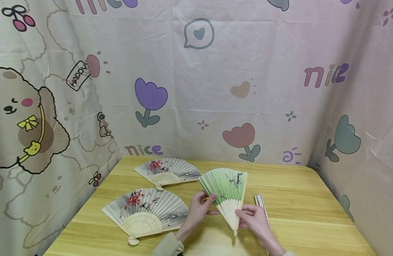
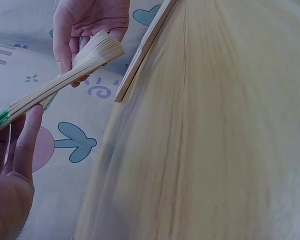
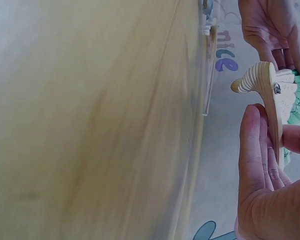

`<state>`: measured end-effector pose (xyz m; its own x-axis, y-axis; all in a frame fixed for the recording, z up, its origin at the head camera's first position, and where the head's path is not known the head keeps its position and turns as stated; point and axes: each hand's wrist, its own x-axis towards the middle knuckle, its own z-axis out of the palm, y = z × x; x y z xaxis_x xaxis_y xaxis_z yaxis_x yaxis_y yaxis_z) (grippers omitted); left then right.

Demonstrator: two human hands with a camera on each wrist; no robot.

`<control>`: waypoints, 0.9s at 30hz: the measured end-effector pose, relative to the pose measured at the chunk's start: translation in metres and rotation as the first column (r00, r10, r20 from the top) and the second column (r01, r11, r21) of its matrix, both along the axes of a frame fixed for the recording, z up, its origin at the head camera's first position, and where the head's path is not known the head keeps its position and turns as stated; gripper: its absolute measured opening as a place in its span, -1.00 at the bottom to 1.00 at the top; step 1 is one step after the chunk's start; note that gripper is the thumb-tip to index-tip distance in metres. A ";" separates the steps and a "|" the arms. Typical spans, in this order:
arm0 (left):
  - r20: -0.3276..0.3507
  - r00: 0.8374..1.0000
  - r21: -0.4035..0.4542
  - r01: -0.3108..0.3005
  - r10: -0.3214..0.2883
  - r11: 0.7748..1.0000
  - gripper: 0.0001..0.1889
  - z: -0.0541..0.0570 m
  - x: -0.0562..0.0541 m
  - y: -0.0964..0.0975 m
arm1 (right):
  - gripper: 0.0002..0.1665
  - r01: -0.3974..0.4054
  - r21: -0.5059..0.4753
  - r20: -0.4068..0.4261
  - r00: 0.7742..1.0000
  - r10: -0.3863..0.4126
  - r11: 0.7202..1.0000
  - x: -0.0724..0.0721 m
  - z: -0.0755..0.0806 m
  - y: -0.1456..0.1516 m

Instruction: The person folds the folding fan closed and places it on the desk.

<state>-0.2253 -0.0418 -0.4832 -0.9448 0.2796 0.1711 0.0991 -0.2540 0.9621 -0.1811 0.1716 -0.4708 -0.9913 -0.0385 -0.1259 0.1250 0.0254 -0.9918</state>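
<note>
A green folding fan (image 1: 226,188), partly spread and printed with dark branches, is held above the table between both hands. My left hand (image 1: 199,209) pinches its left edge, thumb on the front. Lower down, my right hand (image 1: 255,220) grips the right guard stick near the pivot, thumb in front and fingers behind. In the left wrist view the fan's pale ribs (image 2: 65,80) appear edge-on between the hands. The right wrist view shows the metal pivot (image 3: 277,88) and the flared rib ends.
Two spread grey fans with red blossoms, a nearer one (image 1: 145,213) and a farther one (image 1: 167,172), lie on the left of the wooden table (image 1: 299,199). A closed fan (image 1: 260,201) lies beside my right hand. Printed cloth (image 1: 196,71) hangs behind the table and at its sides.
</note>
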 end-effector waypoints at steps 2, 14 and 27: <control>-0.004 1.000 0.004 0.000 0.000 1.000 -0.59 0.001 0.000 0.000 | -0.60 0.002 0.002 -0.002 1.000 -0.002 1.000 0.000 0.000 0.000; -0.007 1.000 0.028 -0.025 0.025 0.999 -0.58 0.002 -0.002 -0.001 | -0.56 0.000 0.020 -0.021 1.000 0.000 1.000 0.001 0.000 -0.002; 0.002 0.999 0.043 -0.044 0.044 0.998 -0.57 0.002 -0.002 -0.001 | -0.50 -0.074 0.013 -0.067 0.995 0.075 0.997 0.003 0.000 -0.002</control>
<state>-0.2275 -0.0426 -0.4814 -0.9562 0.2300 0.1811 0.1102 -0.2901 0.9506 -0.1781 0.1698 -0.4706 -0.9920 -0.1114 -0.0598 0.0554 0.0425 -0.9976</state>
